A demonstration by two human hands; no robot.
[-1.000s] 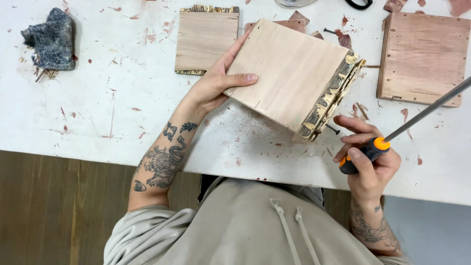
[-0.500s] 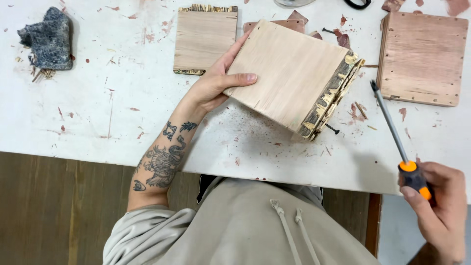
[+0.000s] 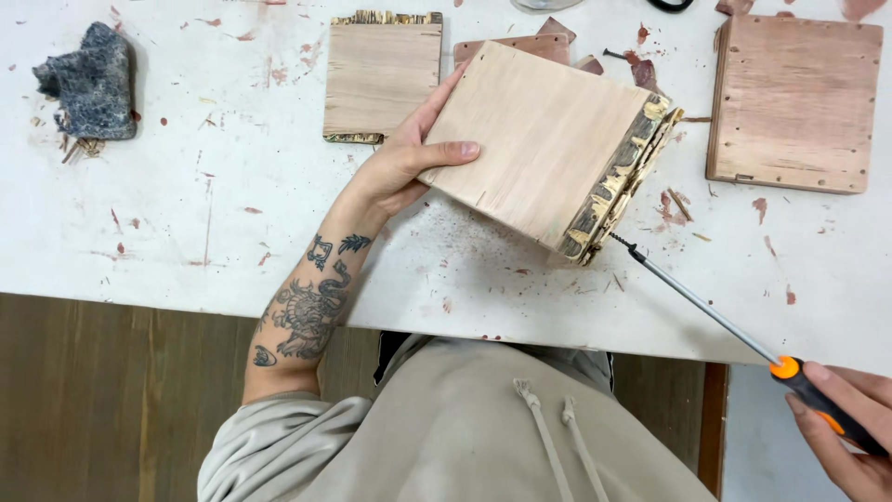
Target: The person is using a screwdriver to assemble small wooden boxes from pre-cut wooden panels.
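Note:
My left hand (image 3: 401,165) grips the left edge of a pale plywood block (image 3: 539,139), tilted on the white table (image 3: 204,214), thumb on top. The block's right side shows rough, splintered layers with yellowish glue (image 3: 618,181). My right hand (image 3: 850,423), at the lower right corner, holds the orange and black handle of a long screwdriver (image 3: 697,302). Its metal tip touches the lower corner of the splintered edge.
A small square wood panel (image 3: 381,79) lies behind the left hand. A reddish plywood panel (image 3: 794,102) rests at the far right. A dark crumpled rag (image 3: 88,84) sits at the far left. Wood chips and red stains dot the tabletop.
My right hand has pulled back to the lower right with the screwdriver, and its tip now points at the block's lower corner. The left hand and block stayed still.

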